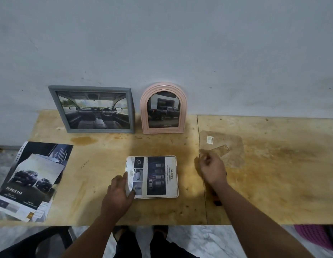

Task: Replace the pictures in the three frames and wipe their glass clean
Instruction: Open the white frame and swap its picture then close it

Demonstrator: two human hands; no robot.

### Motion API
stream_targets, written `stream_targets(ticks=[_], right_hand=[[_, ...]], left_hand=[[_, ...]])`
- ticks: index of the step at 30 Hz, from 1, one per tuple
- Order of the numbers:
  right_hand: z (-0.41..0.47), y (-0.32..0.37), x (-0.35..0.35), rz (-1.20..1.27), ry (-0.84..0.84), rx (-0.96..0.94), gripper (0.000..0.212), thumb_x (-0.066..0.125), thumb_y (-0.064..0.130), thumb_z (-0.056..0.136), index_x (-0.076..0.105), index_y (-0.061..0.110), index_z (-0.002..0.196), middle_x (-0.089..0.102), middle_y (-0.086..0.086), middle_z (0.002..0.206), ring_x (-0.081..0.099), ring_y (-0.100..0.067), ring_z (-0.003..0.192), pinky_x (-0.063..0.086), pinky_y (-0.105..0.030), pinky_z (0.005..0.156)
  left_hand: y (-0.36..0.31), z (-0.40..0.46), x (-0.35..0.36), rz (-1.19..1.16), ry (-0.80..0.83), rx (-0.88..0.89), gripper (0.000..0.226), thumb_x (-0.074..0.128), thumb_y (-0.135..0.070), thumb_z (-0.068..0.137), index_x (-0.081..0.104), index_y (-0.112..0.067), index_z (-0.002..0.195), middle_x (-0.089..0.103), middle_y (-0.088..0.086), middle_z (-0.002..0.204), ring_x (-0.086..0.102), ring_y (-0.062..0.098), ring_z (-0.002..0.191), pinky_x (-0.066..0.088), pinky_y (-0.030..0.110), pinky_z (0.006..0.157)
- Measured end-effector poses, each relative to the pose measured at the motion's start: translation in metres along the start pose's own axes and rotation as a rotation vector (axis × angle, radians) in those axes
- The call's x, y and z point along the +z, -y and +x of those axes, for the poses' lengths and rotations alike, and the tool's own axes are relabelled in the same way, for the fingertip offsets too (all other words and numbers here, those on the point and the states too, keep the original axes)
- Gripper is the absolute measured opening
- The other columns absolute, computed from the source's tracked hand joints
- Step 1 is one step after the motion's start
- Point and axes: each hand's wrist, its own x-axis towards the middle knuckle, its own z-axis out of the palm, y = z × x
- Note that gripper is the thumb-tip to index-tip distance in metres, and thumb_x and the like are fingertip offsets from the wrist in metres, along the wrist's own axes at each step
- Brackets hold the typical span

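The left hand (119, 190) is pressing on the near-left corner of the white frame (152, 176) lying flat on the plywood counter (106, 164), fingers loosely spread, thumb on the safety leaflet inside it. To the right of that frame, the right hand (213, 169) is pinching a clear plastic sheet (223, 149) with curled fingers. Left of the white frame, car brochures (31, 179) are overhanging the counter edge. Beyond it, a grey frame (94, 108) and an arched pink frame (163, 108) are leaning against the wall.
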Motion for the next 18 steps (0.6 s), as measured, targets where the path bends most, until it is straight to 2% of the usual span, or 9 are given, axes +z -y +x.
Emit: stream_targets(ticks=[3, 6, 8, 10, 15, 18], right_hand=[[0.037, -0.014, -0.029, -0.154, -0.174, 0.176, 0.039, 0.066, 0.040, 0.090, 0.058, 0.030, 0.127, 0.061, 0.000, 0.120, 0.061, -0.026, 0.111, 0.053, -0.050, 0.096], [0.060, -0.030, -0.042, -0.324, -0.133, 0.429, 0.077, 0.070, 0.055, 0.083, 0.036, 0.023, 0.144, 0.041, -0.017, 0.143, 0.039, -0.041, 0.133, 0.038, -0.060, 0.104], [0.068, -0.034, -0.045, -0.322, -0.079, 0.564, 0.106, 0.075, 0.068, 0.072, 0.023, 0.018, 0.150, 0.032, -0.022, 0.149, 0.031, -0.044, 0.138, 0.033, -0.062, 0.107], [0.076, -0.038, -0.044, -0.343, -0.050, 0.630, 0.121, 0.079, 0.074, 0.063, 0.018, 0.016, 0.151, 0.029, -0.024, 0.150, 0.029, -0.045, 0.138, 0.032, -0.060, 0.109], [0.089, -0.042, -0.046, -0.405, -0.095, 0.700, 0.129, 0.089, 0.072, 0.047, 0.024, 0.017, 0.144, 0.033, -0.022, 0.143, 0.033, -0.043, 0.132, 0.034, -0.058, 0.107], [0.091, -0.042, -0.048, -0.389, -0.108, 0.701, 0.125, 0.091, 0.069, 0.045, 0.027, 0.018, 0.140, 0.035, -0.022, 0.140, 0.034, -0.043, 0.130, 0.035, -0.058, 0.105]], left_hand=[[0.005, 0.004, 0.003, -0.042, -0.042, 0.008, 0.077, 0.058, -0.051, 0.096, 0.030, -0.020, 0.161, 0.040, 0.013, 0.151, 0.055, 0.036, 0.126, 0.055, 0.046, 0.092], [0.008, 0.006, 0.006, -0.047, -0.074, 0.008, 0.077, 0.049, -0.055, 0.091, 0.037, -0.017, 0.157, 0.045, 0.014, 0.142, 0.060, 0.034, 0.115, 0.057, 0.041, 0.084], [0.009, 0.008, 0.009, -0.048, -0.094, 0.026, 0.077, 0.045, -0.056, 0.088, 0.043, -0.017, 0.154, 0.047, 0.011, 0.135, 0.063, 0.031, 0.107, 0.057, 0.038, 0.079], [0.009, 0.010, 0.012, -0.064, -0.107, 0.026, 0.074, 0.047, -0.055, 0.086, 0.046, -0.019, 0.151, 0.047, 0.007, 0.130, 0.063, 0.029, 0.104, 0.056, 0.036, 0.077], [0.007, 0.008, 0.014, -0.100, -0.135, 0.018, 0.069, 0.053, -0.048, 0.086, 0.049, -0.021, 0.149, 0.046, 0.004, 0.127, 0.064, 0.027, 0.100, 0.051, 0.032, 0.072], [0.005, 0.008, 0.015, -0.115, -0.143, 0.024, 0.067, 0.056, -0.047, 0.089, 0.049, -0.019, 0.149, 0.046, 0.005, 0.129, 0.063, 0.028, 0.103, 0.052, 0.033, 0.074]])
